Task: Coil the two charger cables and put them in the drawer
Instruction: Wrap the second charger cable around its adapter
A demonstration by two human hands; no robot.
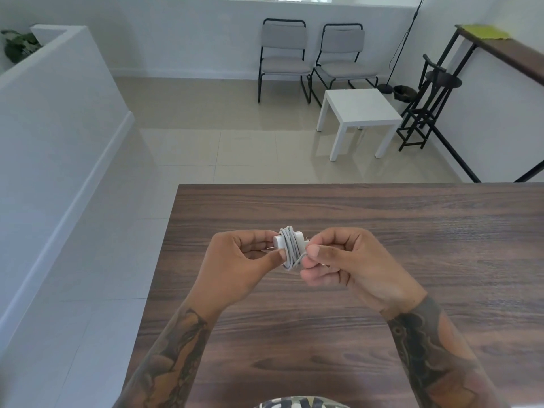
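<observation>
At frame centre, above the wooden surface (382, 231), the left hand (235, 266) pinches the white charger (290, 241) with its cable wound round it; the right hand (338, 260) pinches the cable's loose end. Best to keep tension and tuck the end under a loop.

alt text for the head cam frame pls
Two hands hold a white charger above a wooden table: the left hand grips the adapter, the right hand pinches the cable's end beside the wraps. Chairs stand beyond.
</observation>
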